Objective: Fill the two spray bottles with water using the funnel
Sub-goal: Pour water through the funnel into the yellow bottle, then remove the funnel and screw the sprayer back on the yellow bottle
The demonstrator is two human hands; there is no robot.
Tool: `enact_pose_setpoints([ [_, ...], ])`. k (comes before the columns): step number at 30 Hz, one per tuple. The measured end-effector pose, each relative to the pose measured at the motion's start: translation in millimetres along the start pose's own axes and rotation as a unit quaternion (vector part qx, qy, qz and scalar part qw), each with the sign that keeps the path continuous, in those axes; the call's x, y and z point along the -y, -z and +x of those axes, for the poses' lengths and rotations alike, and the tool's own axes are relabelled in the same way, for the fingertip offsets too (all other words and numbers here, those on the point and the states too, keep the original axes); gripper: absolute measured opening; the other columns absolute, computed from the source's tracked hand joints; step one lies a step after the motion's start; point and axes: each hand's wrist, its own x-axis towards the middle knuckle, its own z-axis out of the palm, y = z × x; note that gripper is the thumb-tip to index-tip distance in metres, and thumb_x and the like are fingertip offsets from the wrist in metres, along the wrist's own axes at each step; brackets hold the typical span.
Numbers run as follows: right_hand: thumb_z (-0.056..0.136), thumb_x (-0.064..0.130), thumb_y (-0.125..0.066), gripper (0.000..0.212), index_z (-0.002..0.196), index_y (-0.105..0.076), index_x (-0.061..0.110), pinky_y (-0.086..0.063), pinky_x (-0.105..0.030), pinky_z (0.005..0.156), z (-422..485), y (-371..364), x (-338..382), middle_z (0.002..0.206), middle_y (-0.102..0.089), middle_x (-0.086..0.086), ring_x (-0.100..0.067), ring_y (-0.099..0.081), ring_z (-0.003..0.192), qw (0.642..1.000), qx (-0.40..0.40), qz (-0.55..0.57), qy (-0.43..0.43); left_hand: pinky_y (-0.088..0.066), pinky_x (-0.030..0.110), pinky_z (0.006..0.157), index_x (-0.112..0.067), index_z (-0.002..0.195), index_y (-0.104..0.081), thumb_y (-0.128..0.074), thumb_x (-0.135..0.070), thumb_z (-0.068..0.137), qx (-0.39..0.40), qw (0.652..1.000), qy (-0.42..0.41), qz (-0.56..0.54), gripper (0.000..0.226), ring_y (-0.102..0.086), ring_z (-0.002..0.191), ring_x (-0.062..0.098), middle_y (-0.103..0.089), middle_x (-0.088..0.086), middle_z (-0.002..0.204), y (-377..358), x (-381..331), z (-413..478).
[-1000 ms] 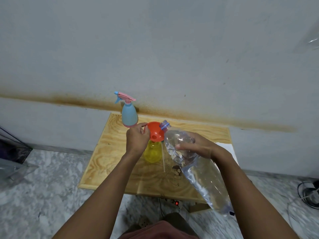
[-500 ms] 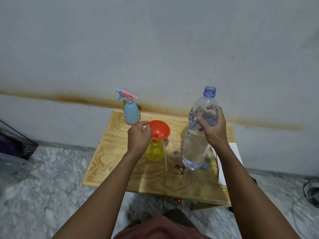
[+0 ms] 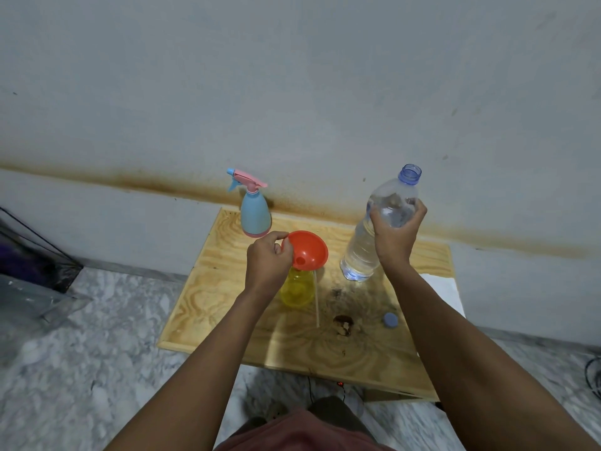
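An orange funnel (image 3: 308,249) sits tilted in the neck of a yellow spray bottle (image 3: 297,288) with no spray head, on the wooden table (image 3: 227,288). My left hand (image 3: 267,265) pinches the funnel's rim tab. My right hand (image 3: 396,234) grips the upper part of a clear uncapped water bottle (image 3: 367,242), upright, its base at or just above the table right of the funnel. A blue spray bottle (image 3: 254,214) with a pink trigger head stands at the table's back left, apart from both hands.
A blue bottle cap (image 3: 390,319) lies on the table near my right forearm. A thin white tube (image 3: 316,301) leans beside the yellow bottle. A dark knot (image 3: 344,323) marks the wood. White paper (image 3: 445,288) sticks out at the right edge. A glass tank (image 3: 29,255) sits left on the floor.
The water bottle went from tipped over the funnel to upright, and my right hand carried it to the right. My left hand stayed on the funnel, which now tilts.
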Motion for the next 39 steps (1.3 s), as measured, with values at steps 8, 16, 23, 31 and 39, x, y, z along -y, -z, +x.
enact_pose_setpoints([
  [8, 0.08, 0.041, -0.079, 0.077, 0.138, -0.03, 0.027, -0.05, -0.027, 0.091, -2, 2, -10, 0.13, -0.048, 0.005, -0.015, -0.056, 0.114, 1.0, 0.019, -0.019, -0.005, -0.039, 0.014, 0.05, -0.011, 0.112, -0.072, -0.058, -0.013, 0.095, -0.003, 1.0, 0.002, -0.002, 0.022, -0.044, 0.045, 0.004, -0.047, -0.011, 0.05, -1, 3, 1],
  [16, 0.078, 0.054, -0.076, 0.074, 0.132, -0.045, 0.015, -0.051, -0.038, 0.095, -68, -15, -22, 0.13, -0.049, -0.006, -0.021, -0.053, 0.117, 0.987, -0.092, -0.071, -0.11, -0.039, 0.013, 0.049, -0.01, 0.114, -0.072, -0.058, -0.014, 0.095, -0.007, 1.0, 0.006, -0.008, 0.024, -0.044, 0.043, 0.003, -0.047, -0.011, 0.05, 1, 6, 1],
  [23, 0.089, 0.037, -0.071, 0.027, 0.1, -0.067, 0.013, -0.05, -0.028, 0.059, -93, -24, -11, 0.071, -0.07, -0.008, -0.014, -0.067, 0.061, 0.975, 0.174, -0.077, -0.111, -0.038, 0.011, 0.044, -0.01, 0.113, -0.071, -0.059, -0.016, 0.095, -0.01, 1.0, 0.001, -0.008, 0.022, -0.046, 0.041, 0.001, -0.048, -0.01, 0.05, 3, 4, -1],
  [31, 0.092, 0.019, -0.065, 0.013, 0.093, -0.065, 0.006, -0.051, -0.027, 0.057, -83, -20, -7, 0.065, -0.07, -0.006, -0.007, -0.066, 0.052, 0.976, 0.157, -0.079, -0.127, -0.047, 0.022, 0.058, -0.021, 0.115, -0.071, -0.045, -0.026, 0.102, 0.011, 0.997, 0.044, -0.067, 0.029, -0.057, 0.057, 0.008, -0.066, -0.001, 0.071, 16, 20, -2],
  [39, 0.091, 0.021, -0.065, 0.013, 0.09, -0.067, 0.009, -0.054, -0.036, 0.064, -79, -23, -9, 0.058, -0.068, 0.0, -0.011, -0.065, 0.054, 0.973, 0.159, -0.09, -0.142, -0.04, 0.024, 0.091, -0.022, 0.14, -0.05, -0.073, -0.023, 0.089, 0.217, 0.976, -0.002, 0.019, 0.056, -0.05, 0.114, 0.009, -0.053, -0.01, 0.13, 2, 50, -16],
])
